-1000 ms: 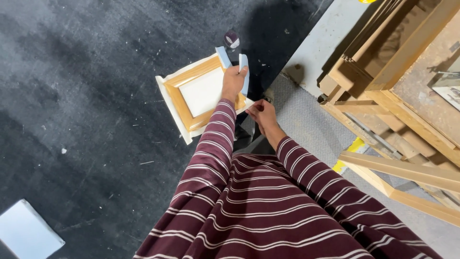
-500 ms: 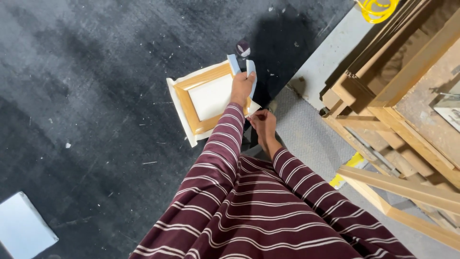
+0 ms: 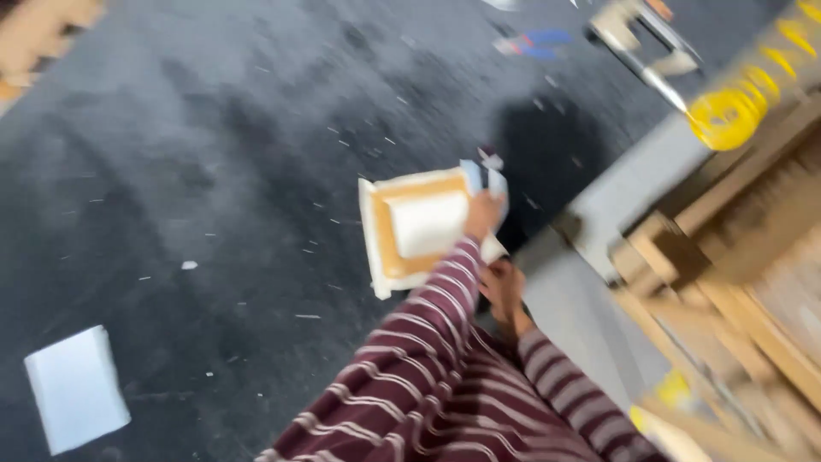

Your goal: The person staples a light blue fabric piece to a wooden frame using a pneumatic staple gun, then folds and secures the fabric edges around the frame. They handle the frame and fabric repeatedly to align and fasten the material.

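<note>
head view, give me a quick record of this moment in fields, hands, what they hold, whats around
view: blurred, looking down at a dark floor
left hand: left hand on the top edge of a wooden frame with a white panel
right hand: right hand low by the frame's lower corner; contact unclear
sleeves: dark red with pale stripes
floor items: white board at lower left, small pale scraps
right side: wooden structure, yellow coil
</note>
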